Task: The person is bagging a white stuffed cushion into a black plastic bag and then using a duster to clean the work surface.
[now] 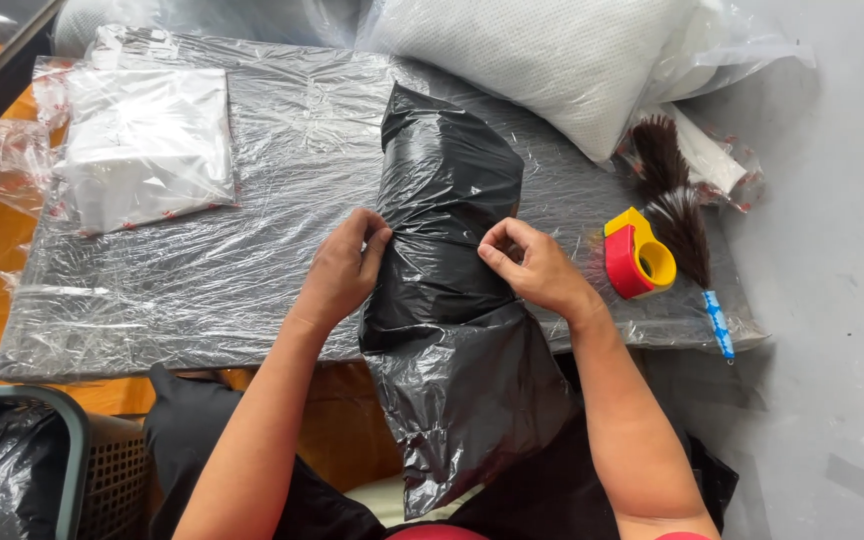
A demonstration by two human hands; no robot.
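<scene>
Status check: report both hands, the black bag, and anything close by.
Left hand and right hand pinching black plastic bag. Bag on wrapped board. Tape dispenser beside right hand.

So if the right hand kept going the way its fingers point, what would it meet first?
The right hand points leftward across the black plastic bag it is pinching. Straight on it would meet that bag's bulging middle first, then likely the left hand on the far side.

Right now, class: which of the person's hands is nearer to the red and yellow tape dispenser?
Right. The right hand pinches the black plastic bag just left of the tape dispenser; the left hand grips the bag's far side.
</scene>
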